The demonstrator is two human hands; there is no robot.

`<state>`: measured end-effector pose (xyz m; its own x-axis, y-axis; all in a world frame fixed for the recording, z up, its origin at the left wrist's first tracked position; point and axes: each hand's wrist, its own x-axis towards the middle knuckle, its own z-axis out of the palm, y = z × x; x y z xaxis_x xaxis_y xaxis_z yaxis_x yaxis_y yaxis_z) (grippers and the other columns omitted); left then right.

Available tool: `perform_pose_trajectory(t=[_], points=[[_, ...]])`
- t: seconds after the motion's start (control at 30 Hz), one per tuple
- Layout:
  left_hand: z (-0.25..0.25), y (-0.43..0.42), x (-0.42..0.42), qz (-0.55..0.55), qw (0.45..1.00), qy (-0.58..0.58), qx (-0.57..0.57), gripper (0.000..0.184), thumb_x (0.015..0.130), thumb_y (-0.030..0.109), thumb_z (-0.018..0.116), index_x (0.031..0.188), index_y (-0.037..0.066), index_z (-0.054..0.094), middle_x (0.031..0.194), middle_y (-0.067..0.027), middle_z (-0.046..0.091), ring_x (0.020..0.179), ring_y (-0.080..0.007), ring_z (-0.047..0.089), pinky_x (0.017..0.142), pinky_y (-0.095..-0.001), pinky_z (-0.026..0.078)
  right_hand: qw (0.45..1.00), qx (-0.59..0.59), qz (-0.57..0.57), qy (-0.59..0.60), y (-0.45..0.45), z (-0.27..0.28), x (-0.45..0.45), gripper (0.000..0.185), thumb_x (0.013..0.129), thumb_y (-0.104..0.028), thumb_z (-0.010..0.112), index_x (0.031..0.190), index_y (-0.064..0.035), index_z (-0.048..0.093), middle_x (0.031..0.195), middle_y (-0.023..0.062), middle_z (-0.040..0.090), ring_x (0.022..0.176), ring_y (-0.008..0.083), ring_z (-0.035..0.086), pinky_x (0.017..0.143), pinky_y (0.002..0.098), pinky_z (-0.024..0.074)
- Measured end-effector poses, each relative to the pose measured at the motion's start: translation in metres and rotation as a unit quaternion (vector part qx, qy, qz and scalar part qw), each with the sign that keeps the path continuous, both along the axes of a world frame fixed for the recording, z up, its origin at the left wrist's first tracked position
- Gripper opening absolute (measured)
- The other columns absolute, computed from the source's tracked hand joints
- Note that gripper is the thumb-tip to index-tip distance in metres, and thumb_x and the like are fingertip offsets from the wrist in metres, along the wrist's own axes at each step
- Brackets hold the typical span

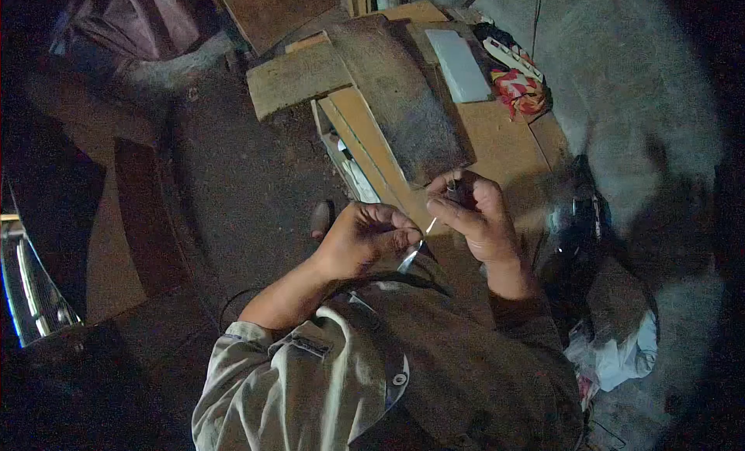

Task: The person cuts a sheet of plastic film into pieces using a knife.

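Note:
My left hand (369,237) is closed in a pinch near the middle of the view, with a thin, shiny strip (410,258) at its fingertips. Just to the right, my right hand (472,212) is closed too, its fingers curled around something small and dark that I cannot make out. A short bright sliver shows between the two hands. Both hands are held above the near end of a wooden work surface (497,152), close to my body.
A dark worn board (403,102) and a wooden piece (299,80) lie ahead. Beyond are a pale rectangular block (458,65) and a red and yellow cloth bundle (518,92). White plastic bags (625,358) lie at the right. An open slot (353,168) holds pale items.

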<state>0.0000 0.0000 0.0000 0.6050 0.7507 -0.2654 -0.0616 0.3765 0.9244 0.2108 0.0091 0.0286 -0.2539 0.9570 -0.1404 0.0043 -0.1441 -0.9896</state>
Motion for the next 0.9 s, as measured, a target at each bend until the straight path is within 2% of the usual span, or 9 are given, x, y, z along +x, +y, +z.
perform_pose_trajectory(t=[0.07, 0.17, 0.2, 0.33, 0.4, 0.6, 0.9], points=[[-0.003, -0.002, 0.001, 0.034, 0.998, -0.043, 0.001, 0.019, 0.082, 0.004, 0.067, 0.099, -0.003, 0.062, 0.089, -0.0068, 0.066, 0.082, -0.0129, 0.063, 0.077, -0.0265, 0.050, 0.999, 0.021, -0.018, -0.023, 0.004, 0.001, -0.007, 0.012, 0.081, -0.013, 0.067, 0.087, -0.0046, 0.062, 0.079, -0.0016, 0.060, 0.073, 0.0066, 0.054, 0.068, 0.0232, 0.0436], [-0.002, -0.014, 0.009, 0.042, 0.993, -0.086, -0.064, 0.022, 0.081, 0.002, 0.067, 0.101, -0.003, 0.061, 0.089, -0.0073, 0.066, 0.083, -0.0127, 0.063, 0.077, -0.0260, 0.050, 0.992, 0.023, -0.082, -0.088, 0.003, 0.004, -0.002, 0.011, 0.080, -0.013, 0.067, 0.084, -0.0047, 0.062, 0.077, -0.0022, 0.059, 0.069, 0.0060, 0.051, 0.065, 0.0226, 0.0423], [-0.002, -0.015, 0.010, 0.042, 0.993, -0.085, -0.064, 0.022, 0.081, 0.002, 0.067, 0.101, -0.003, 0.061, 0.089, -0.0073, 0.066, 0.083, -0.0127, 0.063, 0.077, -0.0260, 0.050, 0.994, 0.022, -0.095, -0.052, 0.005, 0.001, -0.003, 0.011, 0.080, -0.013, 0.067, 0.085, -0.0047, 0.062, 0.075, -0.0022, 0.059, 0.068, 0.0063, 0.052, 0.064, 0.0228, 0.0424], [-0.011, -0.018, 0.013, 0.061, 0.992, -0.084, -0.070, 0.024, 0.081, 0.001, 0.067, 0.104, -0.002, 0.059, 0.089, -0.0073, 0.066, 0.083, -0.0126, 0.062, 0.078, -0.0254, 0.050, 0.993, 0.003, -0.086, -0.080, 0.014, 0.005, -0.002, 0.011, 0.081, -0.013, 0.067, 0.085, -0.0049, 0.062, 0.074, -0.0020, 0.059, 0.068, 0.0061, 0.052, 0.063, 0.0223, 0.0418], [-0.012, -0.017, 0.013, 0.061, 0.992, -0.089, -0.072, 0.025, 0.081, 0.000, 0.066, 0.105, -0.002, 0.059, 0.090, -0.0074, 0.065, 0.083, -0.0127, 0.062, 0.078, -0.0254, 0.050, 0.993, 0.046, -0.093, -0.063, 0.016, 0.003, -0.006, 0.011, 0.081, -0.014, 0.067, 0.085, -0.0052, 0.062, 0.074, -0.0020, 0.060, 0.066, 0.0054, 0.051, 0.061, 0.0219, 0.0406], [-0.006, -0.016, 0.010, 0.072, 0.991, -0.090, -0.065, 0.023, 0.082, 0.000, 0.065, 0.104, -0.002, 0.058, 0.089, -0.0066, 0.064, 0.082, -0.0118, 0.061, 0.078, -0.0265, 0.049, 0.994, 0.030, -0.093, -0.038, 0.018, 0.006, -0.006, 0.011, 0.080, -0.012, 0.066, 0.084, -0.0034, 0.060, 0.072, 0.0006, 0.058, 0.061, 0.0063, 0.049, 0.057, 0.0208, 0.0380], [-0.020, -0.014, 0.011, 0.094, 0.991, -0.090, -0.025, 0.029, 0.082, 0.000, 0.065, 0.109, -0.001, 0.056, 0.089, -0.0057, 0.065, 0.082, -0.0110, 0.061, 0.077, -0.0248, 0.048, 0.994, 0.016, -0.103, -0.039, 0.019, -0.008, 0.000, 0.011, 0.081, -0.011, 0.065, 0.086, -0.0023, 0.060, 0.075, 0.0022, 0.059, 0.063, 0.0077, 0.050, 0.059, 0.0223, 0.0398]])
